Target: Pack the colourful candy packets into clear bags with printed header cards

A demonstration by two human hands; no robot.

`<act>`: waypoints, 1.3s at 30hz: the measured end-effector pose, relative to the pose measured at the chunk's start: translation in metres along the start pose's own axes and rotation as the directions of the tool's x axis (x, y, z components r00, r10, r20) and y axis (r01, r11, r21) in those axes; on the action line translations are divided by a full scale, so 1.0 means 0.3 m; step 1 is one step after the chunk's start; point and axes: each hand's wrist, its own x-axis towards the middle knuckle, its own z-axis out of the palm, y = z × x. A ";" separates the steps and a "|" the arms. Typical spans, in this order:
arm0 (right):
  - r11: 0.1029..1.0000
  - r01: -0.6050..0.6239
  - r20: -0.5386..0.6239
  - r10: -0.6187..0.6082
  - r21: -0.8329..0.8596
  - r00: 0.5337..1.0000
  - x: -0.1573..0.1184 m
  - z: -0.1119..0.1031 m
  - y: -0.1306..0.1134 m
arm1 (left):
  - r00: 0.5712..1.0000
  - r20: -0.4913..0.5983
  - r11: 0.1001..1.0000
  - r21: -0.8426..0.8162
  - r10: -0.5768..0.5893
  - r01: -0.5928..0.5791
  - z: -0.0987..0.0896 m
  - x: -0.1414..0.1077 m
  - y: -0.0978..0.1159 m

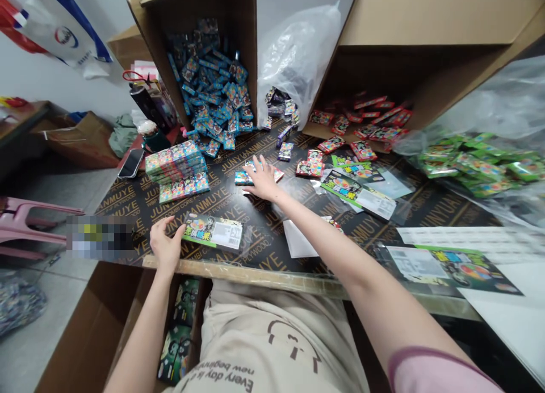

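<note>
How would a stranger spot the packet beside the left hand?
Find the gold-lettered black table. Near its front edge, left of the middle, lies a flat, green-and-black packet. Unlike similar packets farther right, it has the left hand at one end.

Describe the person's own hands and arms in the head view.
The left hand and right hand are bare; no gloves or watch show. The left forearm and right forearm are uncovered too. A pale pink sleeve with darker mauve trim shows on the right; the left sleeve is out of frame.
</note>
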 end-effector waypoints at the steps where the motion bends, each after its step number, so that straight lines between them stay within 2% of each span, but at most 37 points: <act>1: 1.000 -0.001 0.029 0.001 -0.008 1.000 0.025 0.006 -0.003 | 0.999 -0.009 0.999 0.040 0.037 -0.036 -0.007 -0.010 0.003; 3: 1.000 0.004 0.102 -0.004 0.000 0.995 0.050 0.009 -0.019 | 0.999 0.049 0.999 -0.051 0.004 -0.002 -0.013 -0.027 0.037; 5: 0.997 0.059 0.165 -0.067 0.052 0.984 0.033 -0.004 -0.055 | 0.969 0.211 0.940 -0.285 -0.131 0.189 -0.006 -0.044 0.096; 6: 0.989 0.115 0.184 -0.131 0.097 0.974 0.007 -0.018 -0.081 | 0.928 0.317 0.864 -0.391 -0.198 0.318 0.002 -0.054 0.129; 7: 0.971 0.187 0.195 -0.215 0.151 0.957 -0.028 -0.038 -0.110 | 0.867 0.432 0.765 -0.463 -0.246 0.448 0.012 -0.066 0.161; 9: 0.910 0.322 0.210 -0.379 0.260 0.901 -0.119 -0.087 -0.168 | 0.694 0.672 0.568 -0.477 -0.256 0.671 0.037 -0.092 0.217; 11: 0.849 0.408 0.227 -0.493 0.337 0.840 -0.215 -0.139 -0.208 | 0.525 0.823 0.449 -0.394 -0.218 0.802 0.066 -0.119 0.256; 12: 0.834 0.416 0.225 -0.511 0.362 0.829 -0.258 -0.161 -0.217 | 0.478 0.853 0.418 -0.363 -0.212 0.833 0.080 -0.131 0.268; 13: 0.831 0.402 0.210 -0.503 0.385 0.838 -0.295 -0.178 -0.218 | 0.464 0.858 0.398 -0.355 -0.220 0.846 0.095 -0.142 0.277; 17: 0.830 0.251 0.044 -0.314 0.498 0.948 -0.388 -0.195 -0.183 | 0.496 0.831 0.390 -0.381 -0.254 0.838 0.144 -0.180 0.303; 20: 0.827 0.211 -0.039 -0.224 0.521 0.974 -0.420 -0.179 -0.173 | 0.478 0.856 0.453 -0.352 -0.198 0.819 0.158 -0.198 0.321; 22: 0.848 0.215 -0.083 -0.200 0.484 0.976 -0.436 -0.172 -0.173 | 0.497 0.860 0.571 -0.353 -0.114 0.742 0.152 -0.191 0.323; 23: 0.862 0.220 -0.113 -0.189 0.456 0.975 -0.445 -0.171 -0.170 | 0.527 0.849 0.672 -0.365 -0.046 0.645 0.144 -0.178 0.318; 24: 0.877 0.223 -0.145 -0.177 0.426 0.974 -0.455 -0.170 -0.164 | 0.561 0.827 0.790 -0.373 0.045 0.486 0.135 -0.159 0.307; 25: 0.891 0.221 -0.176 -0.163 0.396 0.971 -0.466 -0.170 -0.153 | 0.576 0.803 0.896 -0.358 0.151 0.264 0.126 -0.135 0.292; 26: 0.904 0.215 -0.205 -0.147 0.369 0.968 -0.477 -0.169 -0.140 | 0.564 0.787 0.952 -0.306 0.251 0.004 0.117 -0.109 0.273; 27: 0.916 0.206 -0.228 -0.131 0.345 0.965 -0.488 -0.166 -0.126 | 0.526 0.787 0.944 -0.223 0.322 -0.244 0.110 -0.084 0.251; 28: 0.925 0.197 -0.244 -0.119 0.326 0.962 -0.499 -0.163 -0.112 | 0.476 0.804 0.889 -0.135 0.356 -0.438 0.107 -0.061 0.230; 29: 0.932 0.190 -0.254 -0.112 0.309 0.961 -0.509 -0.158 -0.101 | 0.431 0.828 0.824 -0.063 0.359 -0.563 0.107 -0.044 0.210; 31: 0.944 0.180 -0.254 -0.108 0.278 0.961 -0.524 -0.146 -0.091 | 0.375 0.863 0.749 -0.005 0.338 -0.663 0.116 -0.026 0.184; 33: 0.956 0.164 -0.245 -0.103 0.245 0.964 -0.530 -0.136 -0.094 | 0.354 0.866 0.737 -0.025 0.354 -0.675 0.132 -0.027 0.177; 39: 0.981 0.122 -0.184 -0.093 0.154 0.978 -0.530 -0.143 -0.114 | 0.428 0.764 0.749 -0.108 0.483 -0.654 0.160 -0.050 0.202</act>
